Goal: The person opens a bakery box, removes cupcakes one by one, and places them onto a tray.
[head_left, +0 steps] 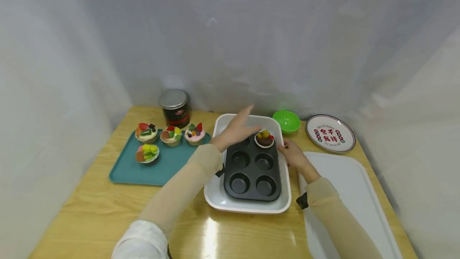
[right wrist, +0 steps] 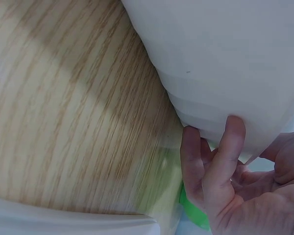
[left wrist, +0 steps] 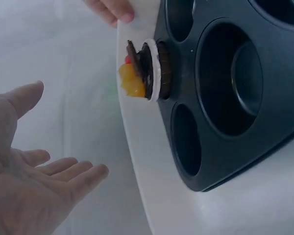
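A white deep tray [head_left: 212, 199] stands on the table with a dark muffin tin [head_left: 253, 173] inside it. One chocolate tart [head_left: 264, 139] with yellow and red topping sits at the tin's far right cup, its white rim standing proud in the left wrist view. My left hand [head_left: 238, 129] hovers over the tray's far part, fingers spread and holding nothing; its palm [left wrist: 34, 196] shows beside the tray in the left wrist view. My right hand [head_left: 294, 155] grips the tray's right rim, with fingers [right wrist: 225, 161] against the outer wall.
To the left, a teal tray [head_left: 133, 171] carries several fruit-topped tarts [head_left: 171, 136]. A dark canister [head_left: 175, 109] stands behind it. At the back right are a green bowl [head_left: 286, 122] and a plate [head_left: 330, 133] with red lettering. A flat white tray [head_left: 345, 183] lies right.
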A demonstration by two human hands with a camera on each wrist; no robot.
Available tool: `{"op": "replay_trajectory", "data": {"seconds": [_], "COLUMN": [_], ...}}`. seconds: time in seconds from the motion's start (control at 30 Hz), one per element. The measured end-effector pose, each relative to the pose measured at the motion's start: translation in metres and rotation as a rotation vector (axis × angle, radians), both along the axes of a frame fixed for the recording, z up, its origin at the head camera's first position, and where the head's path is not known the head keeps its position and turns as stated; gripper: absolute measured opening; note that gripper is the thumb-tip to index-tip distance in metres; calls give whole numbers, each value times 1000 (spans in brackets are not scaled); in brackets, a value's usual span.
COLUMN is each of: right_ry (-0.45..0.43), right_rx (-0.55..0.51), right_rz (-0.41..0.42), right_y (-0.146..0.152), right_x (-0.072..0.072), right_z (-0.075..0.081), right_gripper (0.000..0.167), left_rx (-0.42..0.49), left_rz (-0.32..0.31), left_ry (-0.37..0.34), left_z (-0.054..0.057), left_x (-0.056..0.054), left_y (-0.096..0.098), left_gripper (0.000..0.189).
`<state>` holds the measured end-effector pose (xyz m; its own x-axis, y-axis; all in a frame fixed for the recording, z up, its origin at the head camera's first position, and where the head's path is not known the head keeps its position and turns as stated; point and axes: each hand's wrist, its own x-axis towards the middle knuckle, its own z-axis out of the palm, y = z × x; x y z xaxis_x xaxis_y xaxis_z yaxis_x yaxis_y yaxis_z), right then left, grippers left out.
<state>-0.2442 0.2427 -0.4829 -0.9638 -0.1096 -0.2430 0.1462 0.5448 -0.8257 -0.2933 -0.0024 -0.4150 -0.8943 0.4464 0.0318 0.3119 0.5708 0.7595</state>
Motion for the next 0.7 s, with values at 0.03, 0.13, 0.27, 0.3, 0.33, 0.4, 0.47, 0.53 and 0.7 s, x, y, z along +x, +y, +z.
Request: {"op": "replay_trajectory", "data": {"seconds": [0.03, 0.13, 0.27, 0.3, 0.33, 0.4, 0.47, 0.53, 0.7], "right_ry": [1, 6, 12, 13, 13, 7, -5, -15, -20], "right_rx": [-3, -6, -7, -6, -4, -2, 2, 2, -14], "right_rz": [0, 7, 9, 8, 5, -2, -7, -8, -12], "right_y": [0, 0, 0, 0, 0, 0, 0, 0, -1], "right_x": [0, 0, -1, -2, -2, -2, -2, -2, -2], "right_z": [0, -1, -1, -2, -2, -2, -2, -3, -2], "right_gripper": [44, 44, 43, 42, 42, 42, 42, 42, 40], "left_rx": [-2, -6, -11, -19, -33, -69, -98, -123, -175], "left_rz": [-8, -27, -48, -59, -69, -90, -111, -135, -165], "left_ry": [-4, -11, -18, -16, -23, -40, -55, -61, -36], "left_z": [-2, -9, -17, -19, -22, -27, -33, -37, -44], "left_x": [-1, -5, -8, -9, -9, -9, -8, -7, -2], "left_y": [3, 11, 21, 23, 26, 30, 35, 39, 48], "left_gripper": [89, 89, 91, 92, 93, 96, 97, 96, 90]}}
